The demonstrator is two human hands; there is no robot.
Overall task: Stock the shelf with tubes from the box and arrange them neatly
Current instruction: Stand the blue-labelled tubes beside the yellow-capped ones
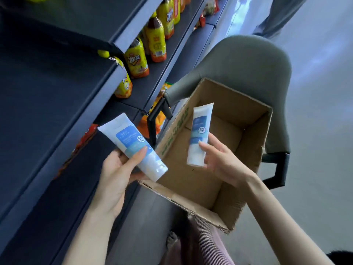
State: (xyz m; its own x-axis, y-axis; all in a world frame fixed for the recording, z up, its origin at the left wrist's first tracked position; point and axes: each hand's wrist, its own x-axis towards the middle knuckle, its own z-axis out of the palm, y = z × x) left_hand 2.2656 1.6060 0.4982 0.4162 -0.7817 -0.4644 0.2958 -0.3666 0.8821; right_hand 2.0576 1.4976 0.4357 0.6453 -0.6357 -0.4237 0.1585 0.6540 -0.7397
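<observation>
By box (pixel 238 92) | left hand (pixel 114 169): tube (pixel 131 142) | right hand (pixel 223 163): second tube (pixel 199 127) | print unreadable

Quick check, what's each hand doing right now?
Left hand: holding a white and blue tube beside the shelf.
Right hand: holding a second tube above the cardboard box.

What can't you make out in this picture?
All in the head view:
Small print on the left tube, gripped by the left hand, and the right tube, held by the right hand: too small, blurred.
Part of the box floor: hidden behind the right hand and its tube.
Red packets: mostly covered by the shelf above them.
Person, top right: cut off by the top edge, only legs show.
</observation>
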